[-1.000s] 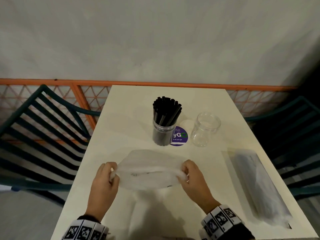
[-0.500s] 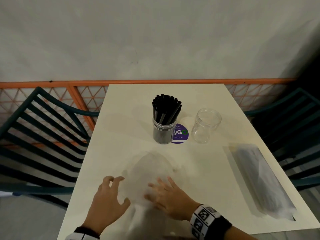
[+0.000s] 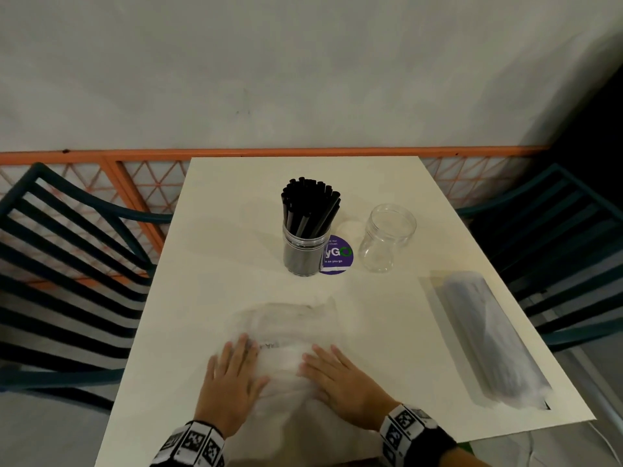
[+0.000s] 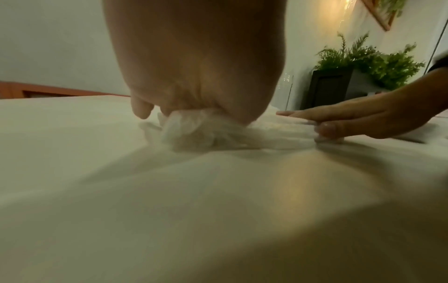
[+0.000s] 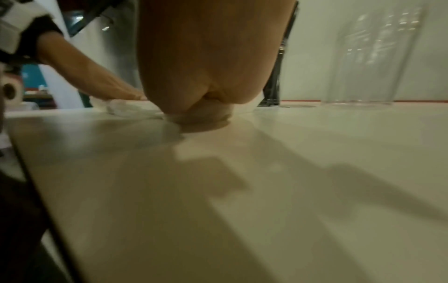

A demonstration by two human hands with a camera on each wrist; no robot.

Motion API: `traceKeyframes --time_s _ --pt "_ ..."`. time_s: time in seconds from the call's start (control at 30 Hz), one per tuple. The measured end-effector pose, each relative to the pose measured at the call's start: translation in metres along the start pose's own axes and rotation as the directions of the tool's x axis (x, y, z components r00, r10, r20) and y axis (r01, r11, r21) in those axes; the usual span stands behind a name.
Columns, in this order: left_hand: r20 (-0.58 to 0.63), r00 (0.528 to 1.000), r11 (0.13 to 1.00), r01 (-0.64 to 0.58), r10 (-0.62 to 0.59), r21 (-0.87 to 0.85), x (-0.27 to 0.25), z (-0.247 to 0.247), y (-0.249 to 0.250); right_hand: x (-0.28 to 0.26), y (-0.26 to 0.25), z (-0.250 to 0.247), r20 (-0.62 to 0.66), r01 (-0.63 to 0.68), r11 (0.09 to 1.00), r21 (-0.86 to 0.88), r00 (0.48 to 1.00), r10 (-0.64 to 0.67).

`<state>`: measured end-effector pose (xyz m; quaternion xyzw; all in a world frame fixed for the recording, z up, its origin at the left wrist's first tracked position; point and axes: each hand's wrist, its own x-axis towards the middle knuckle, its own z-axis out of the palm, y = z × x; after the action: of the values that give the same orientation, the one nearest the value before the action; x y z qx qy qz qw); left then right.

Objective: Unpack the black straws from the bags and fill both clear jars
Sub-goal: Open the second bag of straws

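- The left hand point(image 3: 232, 382) lies palm-down on the near end of an empty, crumpled clear bag point(image 3: 286, 328), fingers straight and spread; its grip is flat and relaxed, pressing rather than clasping.
- In the left wrist view, bunched plastic of that bag point(image 4: 191, 130) shows under the palm of the left hand point(image 4: 194, 63).
- The right hand point(image 3: 340, 382) rests just beside it on the same bag, fingers extended and flat on the plastic, its grip likewise loose and holding nothing.
- From the right wrist view, the heel of the right hand point(image 5: 203, 63) sits on the bench point(image 5: 290, 172); the fingers themselves are hidden there.
- The bag lies flattened on the near middle of the white bench point(image 3: 236, 264), between the person and the jars.
- A clear jar point(image 3: 305, 252) packed with black straws point(image 3: 310, 207) stands upright toward the far middle of the bench.
- A second clear jar point(image 3: 386, 242), with nothing in it, stands upright to the right of the first, apart from it.
- A round purple sticker point(image 3: 337, 256) lies flat between the two jars, partly hidden behind the filled one.
- A second bag point(image 3: 488, 338), sealed and holding dark straws, lies lengthwise along the right edge of the bench, well apart from both hands.
- Dark slatted chairs point(image 3: 67, 264) flank the bench.
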<state>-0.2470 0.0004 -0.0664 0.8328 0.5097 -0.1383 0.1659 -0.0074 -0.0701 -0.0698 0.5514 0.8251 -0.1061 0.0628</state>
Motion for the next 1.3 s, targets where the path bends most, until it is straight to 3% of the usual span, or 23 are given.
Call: traceKeyframes --time_s 0.07,0.1,0.2,0.27,0.4,0.47,0.53,0.63,0.87,0.97,1.03,1.13,1.2,1.3 --pt "-0.009 1.0 0.999 0.023 -0.023 0.024 0.0 -0.002 0.001 -0.007 0.002 -0.009 -0.157 -0.041 0.992 0.121 0.986 0.06" --pt "-0.004 0.999 0.998 0.043 -0.043 0.044 -0.001 -0.006 0.001 -0.011 0.006 -0.014 -0.271 -0.063 0.966 0.25 0.953 0.133" --pt "-0.021 0.998 0.996 0.061 -0.06 0.07 -0.012 -0.042 0.009 -0.033 0.04 -0.032 -0.467 -0.216 0.833 0.509 0.744 0.478" --pt "-0.167 0.984 0.996 0.053 -0.064 -0.072 -0.016 -0.063 0.022 -0.059 0.08 -0.041 -0.48 -0.358 0.735 0.576 0.579 0.659" --pt "-0.294 0.956 0.938 -0.09 -0.013 -0.334 -0.022 -0.092 0.064 -0.118 0.152 -0.055 -0.355 -0.657 0.488 0.575 0.337 0.872" --pt "-0.309 0.95 0.902 -0.174 0.048 -0.395 -0.018 -0.103 0.096 -0.142 0.175 -0.054 -0.136 -0.754 0.246 0.61 0.206 0.969" --pt "-0.291 0.951 0.854 -0.235 0.104 -0.464 -0.01 -0.105 0.12 -0.154 0.187 -0.05 0.126 -0.785 0.045 0.618 0.155 0.98" --pt "-0.246 0.957 0.8 -0.268 0.155 -0.538 0.006 -0.1 0.155 -0.161 0.2 -0.047 0.359 -0.754 -0.066 0.654 0.233 0.904" --pt "-0.203 0.955 0.746 -0.294 0.215 -0.598 0.032 -0.088 0.209 -0.154 0.217 -0.045 0.452 -0.677 -0.018 0.736 0.472 0.757" --pt "-0.217 0.958 0.71 -0.286 0.19 -0.644 0.038 -0.085 0.22 -0.145 0.216 -0.049 0.371 -0.696 0.207 0.687 0.582 0.724" --pt "-0.23 0.963 0.685 -0.263 0.142 -0.679 0.042 -0.085 0.225 -0.14 0.21 -0.06 0.311 -0.662 0.385 0.643 0.685 0.658" --pt "-0.25 0.968 0.636 -0.196 0.005 -0.747 0.044 -0.086 0.23 -0.134 0.197 -0.076 0.246 -0.54 0.615 0.574 0.831 0.499" --pt "-0.232 0.967 0.587 -0.13 -0.101 -0.799 0.042 -0.088 0.231 -0.131 0.188 -0.083 0.132 -0.417 0.777 0.472 0.905 0.405" --pt "-0.164 0.972 0.538 -0.049 -0.168 -0.842 0.036 -0.09 0.232 -0.128 0.176 -0.083 -0.051 -0.242 0.911 0.334 0.96 0.274"
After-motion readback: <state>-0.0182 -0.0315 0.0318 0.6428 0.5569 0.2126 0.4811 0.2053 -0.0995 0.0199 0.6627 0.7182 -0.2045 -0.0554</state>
